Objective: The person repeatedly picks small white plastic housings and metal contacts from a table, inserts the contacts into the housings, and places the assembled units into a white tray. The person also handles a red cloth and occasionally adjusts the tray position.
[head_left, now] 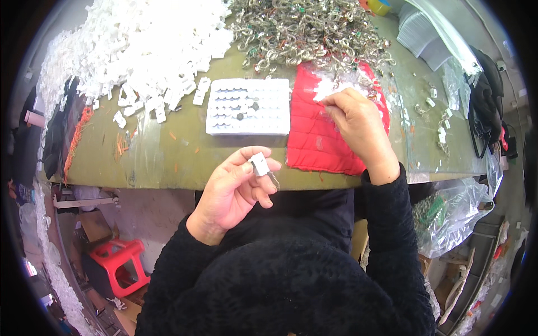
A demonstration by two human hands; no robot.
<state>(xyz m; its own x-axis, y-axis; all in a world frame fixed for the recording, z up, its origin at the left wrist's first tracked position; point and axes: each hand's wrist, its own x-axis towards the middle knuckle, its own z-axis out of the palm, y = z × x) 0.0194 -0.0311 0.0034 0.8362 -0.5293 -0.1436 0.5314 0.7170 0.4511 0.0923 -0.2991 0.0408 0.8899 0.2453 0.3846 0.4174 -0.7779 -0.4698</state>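
Observation:
My left hand [232, 182] pinches a small white plastic piece [259, 163] between thumb and forefinger, just off the table's front edge. A thin dark strand [273, 180] hangs below that piece. Over the red quilted cloth [316, 147], my right hand [358, 120] has its thumb and fingertips pressed together; whatever they may hold is too small to make out. Beside those fingertips, small white and clear bits [336, 84] lie scattered on the cloth. A white tray [210, 120] with rows of rounded slots stands left of the cloth, with a few dark round bits in it.
A large heap of white plastic pieces [140, 45] covers the far left. Tangled metallic loops [308, 33] are piled at the far middle. Stacked white sheets [417, 33] sit at far right. Below the table are a red stool [120, 260] and a clear plastic bag [454, 215].

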